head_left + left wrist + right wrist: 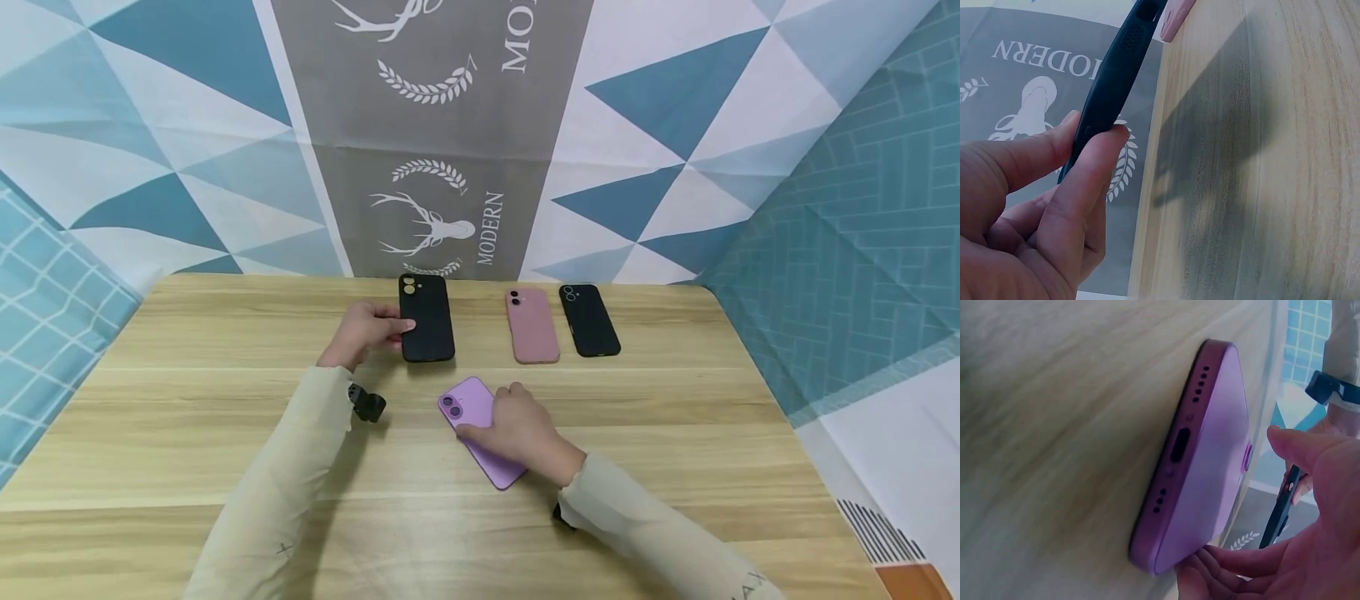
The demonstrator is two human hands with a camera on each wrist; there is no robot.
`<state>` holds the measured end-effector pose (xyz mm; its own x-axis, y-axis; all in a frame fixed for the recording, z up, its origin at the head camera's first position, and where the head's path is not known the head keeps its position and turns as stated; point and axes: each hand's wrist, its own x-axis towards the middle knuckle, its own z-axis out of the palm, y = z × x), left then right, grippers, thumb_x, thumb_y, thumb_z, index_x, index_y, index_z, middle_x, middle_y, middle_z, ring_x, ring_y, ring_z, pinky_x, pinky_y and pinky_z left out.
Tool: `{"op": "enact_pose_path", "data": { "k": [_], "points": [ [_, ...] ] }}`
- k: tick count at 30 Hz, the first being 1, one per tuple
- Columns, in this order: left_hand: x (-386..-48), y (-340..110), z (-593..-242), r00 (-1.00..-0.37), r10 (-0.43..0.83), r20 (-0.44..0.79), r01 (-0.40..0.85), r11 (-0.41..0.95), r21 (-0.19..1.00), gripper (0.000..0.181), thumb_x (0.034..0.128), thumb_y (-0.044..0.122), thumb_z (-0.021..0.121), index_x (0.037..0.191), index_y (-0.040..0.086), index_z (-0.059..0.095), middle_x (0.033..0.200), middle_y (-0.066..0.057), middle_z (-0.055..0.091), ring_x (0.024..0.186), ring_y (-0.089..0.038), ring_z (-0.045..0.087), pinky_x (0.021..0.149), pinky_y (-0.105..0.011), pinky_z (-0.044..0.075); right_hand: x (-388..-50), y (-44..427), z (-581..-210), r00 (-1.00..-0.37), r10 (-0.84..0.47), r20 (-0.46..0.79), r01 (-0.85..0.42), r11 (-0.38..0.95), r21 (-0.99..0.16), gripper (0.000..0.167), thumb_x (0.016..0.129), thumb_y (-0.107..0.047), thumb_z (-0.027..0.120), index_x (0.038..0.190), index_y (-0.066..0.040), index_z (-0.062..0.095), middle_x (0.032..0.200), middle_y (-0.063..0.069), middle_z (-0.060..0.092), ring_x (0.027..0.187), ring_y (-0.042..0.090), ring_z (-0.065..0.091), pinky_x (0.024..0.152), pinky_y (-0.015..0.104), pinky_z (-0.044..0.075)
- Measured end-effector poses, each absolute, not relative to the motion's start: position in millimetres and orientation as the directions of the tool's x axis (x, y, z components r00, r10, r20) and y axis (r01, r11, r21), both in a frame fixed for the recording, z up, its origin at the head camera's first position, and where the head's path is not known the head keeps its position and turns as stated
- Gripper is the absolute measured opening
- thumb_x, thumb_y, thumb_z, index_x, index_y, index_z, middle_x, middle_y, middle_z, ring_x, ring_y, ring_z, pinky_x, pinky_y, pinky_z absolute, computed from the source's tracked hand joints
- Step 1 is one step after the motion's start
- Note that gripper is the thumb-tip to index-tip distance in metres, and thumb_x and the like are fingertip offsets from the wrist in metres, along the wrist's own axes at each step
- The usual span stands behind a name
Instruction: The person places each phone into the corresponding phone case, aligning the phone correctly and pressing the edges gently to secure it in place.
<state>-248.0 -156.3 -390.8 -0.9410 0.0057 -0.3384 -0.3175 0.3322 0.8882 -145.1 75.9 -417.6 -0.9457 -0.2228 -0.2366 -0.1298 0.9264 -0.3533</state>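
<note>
My left hand (pixel 365 333) pinches the long edge of a black phone case (pixel 427 321) between thumb and fingers. In the left wrist view the case (pixel 1116 81) is seen edge-on, held above the wood with its shadow below. A purple phone (pixel 474 403) lies back up on the table, tilted diagonally, with its camera lenses at the far left. Over it reaches my right hand (pixel 517 429). In the right wrist view the fingers touch one long edge of the phone (pixel 1210 456), while the thumb (pixel 1297 444) stands apart from it.
Beyond my right hand, a pink phone or case (pixel 533 325) and another black one (pixel 589 320) lie side by side near the back of the wooden table (pixel 675 417). Patterned cloth (pixel 442 125) hangs behind the table. Small black cameras (pixel 367 403) are worn at the wrists.
</note>
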Motion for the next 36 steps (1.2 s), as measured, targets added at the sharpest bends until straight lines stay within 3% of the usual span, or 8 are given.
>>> {"op": "enact_pose_path", "data": {
  "k": [8, 16, 22, 27, 32, 36],
  "points": [
    [-249.1, -157.6, -394.6, -0.938, 0.003, -0.345, -0.325, 0.334, 0.885, 0.030, 0.0864, 0.011, 0.067, 0.109, -0.006, 0.059, 0.075, 0.001, 0.062, 0.060, -0.007, 0.059, 0.073, -0.031, 0.060, -142.0, 68.2, -421.2, -0.955, -0.236, -0.181, -0.182, 0.945, -0.270, 0.073, 0.070, -0.059, 0.070, 0.099, 0.007, 0.059, 0.085, 0.010, 0.048, 0.070, 0.020, 0.044, 0.054, 0.028, 0.038],
    [-249.7, -156.2, -398.0, -0.933, 0.015, -0.358, -0.336, 0.314, 0.888, 0.030, 0.0859, 0.009, 0.067, 0.109, -0.008, 0.057, 0.072, 0.002, 0.061, 0.059, -0.007, 0.059, 0.066, -0.025, 0.059, -140.5, 66.1, -421.9, -0.963, -0.206, -0.175, -0.161, 0.957, -0.243, 0.074, 0.068, -0.060, 0.070, 0.101, 0.005, 0.058, 0.084, 0.009, 0.047, 0.071, 0.020, 0.044, 0.059, 0.032, 0.039],
    [-249.9, -156.5, -396.4, -0.933, 0.016, -0.359, -0.335, 0.322, 0.885, 0.033, 0.0869, 0.011, 0.066, 0.112, -0.008, 0.056, 0.074, 0.002, 0.061, 0.060, -0.007, 0.058, 0.071, -0.027, 0.059, -142.4, 66.5, -425.1, -0.971, -0.183, -0.153, -0.142, 0.959, -0.245, 0.079, 0.064, -0.062, 0.072, 0.104, 0.005, 0.057, 0.087, 0.010, 0.047, 0.075, 0.021, 0.044, 0.064, 0.036, 0.040],
    [-249.5, -158.1, -396.2, -0.935, 0.014, -0.355, -0.331, 0.328, 0.885, 0.034, 0.0868, 0.012, 0.067, 0.112, -0.008, 0.056, 0.075, 0.002, 0.061, 0.062, -0.007, 0.058, 0.071, -0.028, 0.059, -144.0, 66.8, -424.2, -0.973, -0.167, -0.162, -0.106, 0.938, -0.330, 0.085, 0.061, -0.059, 0.077, 0.111, 0.005, 0.051, 0.091, 0.010, 0.045, 0.078, 0.021, 0.044, 0.064, 0.034, 0.043],
    [-248.0, -159.2, -395.5, -0.932, 0.005, -0.363, -0.341, 0.328, 0.881, 0.033, 0.0868, 0.012, 0.067, 0.112, -0.007, 0.056, 0.076, 0.003, 0.061, 0.062, -0.007, 0.058, 0.074, -0.029, 0.059, -145.1, 68.3, -425.1, -0.961, -0.174, -0.217, -0.034, 0.848, -0.528, 0.082, 0.062, -0.044, 0.084, 0.115, 0.003, 0.043, 0.093, 0.010, 0.050, 0.076, 0.019, 0.050, 0.058, 0.025, 0.046],
    [-247.7, -159.7, -395.0, -0.930, 0.008, -0.367, -0.344, 0.326, 0.880, 0.032, 0.0870, 0.012, 0.066, 0.111, -0.007, 0.056, 0.075, 0.003, 0.061, 0.062, -0.007, 0.058, 0.077, -0.031, 0.059, -146.4, 71.2, -427.5, -0.954, -0.171, -0.246, 0.023, 0.776, -0.630, 0.079, 0.063, -0.035, 0.086, 0.117, 0.000, 0.040, 0.091, 0.012, 0.057, 0.073, 0.019, 0.056, 0.055, 0.025, 0.048]
  ]
}}
